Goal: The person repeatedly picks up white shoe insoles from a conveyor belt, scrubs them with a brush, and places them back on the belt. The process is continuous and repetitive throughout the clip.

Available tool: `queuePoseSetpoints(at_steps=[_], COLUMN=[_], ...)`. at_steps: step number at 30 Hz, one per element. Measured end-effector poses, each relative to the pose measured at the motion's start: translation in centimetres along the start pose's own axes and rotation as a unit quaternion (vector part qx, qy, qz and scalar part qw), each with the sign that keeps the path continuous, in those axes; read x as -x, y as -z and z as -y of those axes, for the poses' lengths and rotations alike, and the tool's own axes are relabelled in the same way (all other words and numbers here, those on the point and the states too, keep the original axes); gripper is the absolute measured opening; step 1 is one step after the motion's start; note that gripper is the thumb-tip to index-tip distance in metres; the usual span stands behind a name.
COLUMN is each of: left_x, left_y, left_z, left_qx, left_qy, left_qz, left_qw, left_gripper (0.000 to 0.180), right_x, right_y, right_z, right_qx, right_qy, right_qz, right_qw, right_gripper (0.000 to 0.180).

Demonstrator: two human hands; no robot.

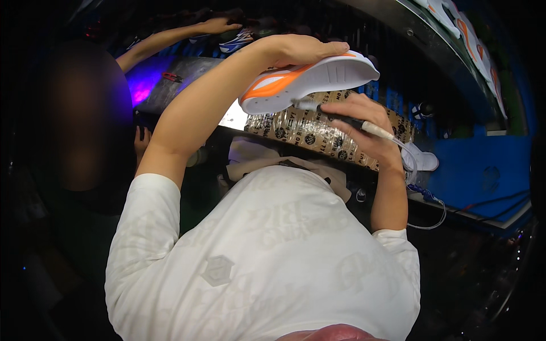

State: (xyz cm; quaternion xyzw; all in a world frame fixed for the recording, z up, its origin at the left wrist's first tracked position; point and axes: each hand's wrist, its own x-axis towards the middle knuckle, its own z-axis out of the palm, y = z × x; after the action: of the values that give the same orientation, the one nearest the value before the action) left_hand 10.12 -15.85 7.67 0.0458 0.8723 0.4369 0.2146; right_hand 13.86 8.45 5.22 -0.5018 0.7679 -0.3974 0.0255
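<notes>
A white and orange shoe sole (pixel 327 79) is held up over the bench, tilted, its hollow inner face turned toward me. My left hand (pixel 298 50) is closed on its far edge, the thumb lying along the rim. My right hand (pixel 364 122) grips a brush (pixel 348 118) with a dark and white handle. Its bristles lie close to the sole's near edge; whether they touch I cannot tell. A thin clear tube (pixel 412 153) runs from the handle's rear end down past my right wrist.
The bench edge is wrapped in printed brown tape (pixel 307 132). A white sole (pixel 422 158) lies right of my wrist, beside a blue surface (pixel 472 165). More soles (pixel 469 42) line a rack at upper right. A co-worker's arm (pixel 165 45) reaches across at left, near purple light (pixel 145 85).
</notes>
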Motion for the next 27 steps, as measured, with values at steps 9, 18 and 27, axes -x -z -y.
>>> queuePoseSetpoints(at_steps=[9, 18, 27], left_x=[-1.1, 2.9, 4.9], left_y=[0.0, 0.2, -0.7], left_z=[5.4, 5.0, 18.0], left_qx=[0.108, 0.214, 0.728], left_qy=[0.012, 0.013, -0.153], left_qz=[0.011, -0.018, -0.108], left_qw=[0.994, 0.977, 0.660], left_gripper=[0.079, 0.074, 0.091], right_x=[-0.4, -0.4, 0.9], right_y=[-0.2, -0.5, -3.2], right_z=[-0.9, -1.2, -4.6], right_qx=[0.026, 0.052, -0.156], right_qy=[-0.017, -0.049, -0.150], right_qz=[-0.003, -0.033, -0.148], right_qw=[1.000, 0.997, 0.965], right_gripper=[0.030, 0.030, 0.028])
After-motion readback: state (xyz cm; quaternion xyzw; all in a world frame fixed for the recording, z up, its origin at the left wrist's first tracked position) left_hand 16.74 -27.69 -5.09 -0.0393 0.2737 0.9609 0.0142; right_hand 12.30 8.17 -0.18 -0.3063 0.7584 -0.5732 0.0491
